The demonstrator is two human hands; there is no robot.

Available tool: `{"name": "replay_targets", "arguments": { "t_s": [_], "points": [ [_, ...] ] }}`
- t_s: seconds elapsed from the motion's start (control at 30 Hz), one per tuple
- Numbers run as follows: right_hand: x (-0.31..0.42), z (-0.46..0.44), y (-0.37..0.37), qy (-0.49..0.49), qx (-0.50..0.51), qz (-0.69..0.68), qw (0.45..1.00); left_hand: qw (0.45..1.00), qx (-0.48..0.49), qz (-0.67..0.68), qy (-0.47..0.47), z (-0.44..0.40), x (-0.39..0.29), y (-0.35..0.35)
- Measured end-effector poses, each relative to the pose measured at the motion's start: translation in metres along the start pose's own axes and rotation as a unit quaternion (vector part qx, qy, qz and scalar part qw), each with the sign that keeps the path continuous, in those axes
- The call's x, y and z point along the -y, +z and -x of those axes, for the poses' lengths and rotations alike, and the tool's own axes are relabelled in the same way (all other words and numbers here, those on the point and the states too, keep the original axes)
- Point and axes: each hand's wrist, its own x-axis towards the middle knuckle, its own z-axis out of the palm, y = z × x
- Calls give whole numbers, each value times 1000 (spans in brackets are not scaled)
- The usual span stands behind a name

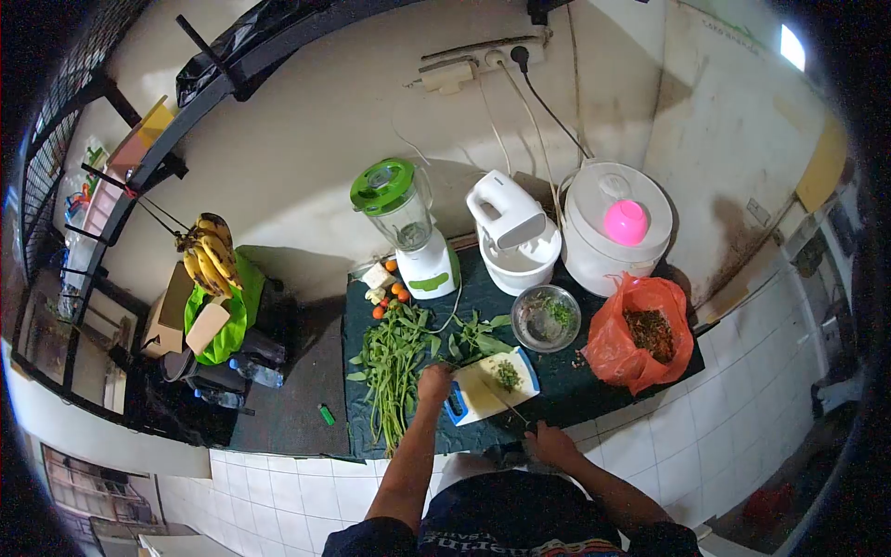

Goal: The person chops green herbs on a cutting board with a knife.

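A white cutting board (pixel 475 395) with blue ends lies at the counter's front edge, with chopped green pieces (pixel 507 375) on it. My left hand (pixel 434 382) is closed at the board's upper left corner, beside the leafy greens; what it grips is too small to make out. On the right, my right hand (pixel 551 446) is wrapped round the handle of a knife (pixel 506 403), whose blade reaches over the board. Long-stemmed leafy greens (pixel 394 362) lie left of the board. Behind it, a metal bowl (pixel 546 318) holds chopped green pieces.
A red plastic bag (pixel 608 348) stands right of the bowl. Along the wall are a green-lidded blender (pixel 427 265), a white mixer (pixel 509 213) and a large white container (pixel 594 232). Tomatoes (pixel 379 313) lie near the blender. Bananas (pixel 212 255) hang at left above bottles (pixel 255 373).
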Motion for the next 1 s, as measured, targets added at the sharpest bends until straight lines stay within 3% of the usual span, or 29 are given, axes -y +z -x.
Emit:
{"name": "replay_targets", "arguments": {
  "t_s": [0.1, 0.2, 0.27, 0.3, 0.37, 0.47, 0.5, 0.6, 0.73, 0.83, 0.9, 0.93, 1.0],
  "points": [
    [0, -3, 0, -3, 14, 0, 1000, 1000, 4, 27, -12, -5, 4, -2],
    [7, -1, -10, -21, 7, -4, 1000, 997, -67, 35, 31, -18, 11, 3],
    [10, 0, -10, -29, 7, -11, 1000, 976, -137, -83, 145, -23, 13, -1],
    [11, 0, -10, -10, 9, -23, 1000, 977, -133, -84, 147, -25, 13, -4],
    [11, 2, -14, 11, 8, -34, 999, 960, -43, -146, 236, -32, 11, -13],
    [13, 7, -25, -52, 20, 26, 998, 944, -25, -217, 246, -38, 17, -9],
    [11, 5, -22, -57, 17, 35, 998, 938, -75, -199, 273, -35, 20, -7],
    [6, -3, -11, -35, 15, 23, 999, 933, -97, -197, 284, -37, 30, -1],
    [3, -3, -3, -22, 19, 18, 999, 950, -75, -191, 237, -31, 37, 1],
    [9, 7, -9, -19, 41, 11, 999, 960, -114, -166, 196, -17, 24, -15],
    [0, 3, 8, -26, 50, 37, 998, 988, -129, 52, 74, 1, -3, -38],
    [-5, 1, 17, -34, 58, 62, 996, 988, -128, 53, 74, 7, -7, -36],
    [-13, -1, 32, -42, 55, 62, 996, 954, -223, 186, 75, 18, -16, -31]
  ]
}}
